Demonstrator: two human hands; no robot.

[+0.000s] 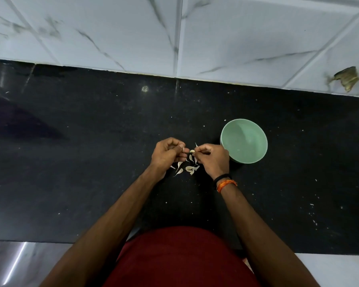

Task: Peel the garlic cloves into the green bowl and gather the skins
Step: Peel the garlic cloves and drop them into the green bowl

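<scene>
On the black countertop [91, 162] the only obstacles are the green bowl [244, 141], standing just beside the right hand [212, 159], and the garlic skins [187, 168] scattered under both hands, while broad bare stone lies open left, right and toward the tiled wall [257, 38].

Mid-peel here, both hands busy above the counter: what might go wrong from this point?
1. The right hand pinches a garlic clove over the black counter, not over the green bowl; if it slips, it likely lands among the scraps.
2. The left hand holds a thin skin strip; the light skins below may scatter and be harder to gather.
3. The bowl sits close beside the right hand, so a wrist movement might nudge it.
</scene>
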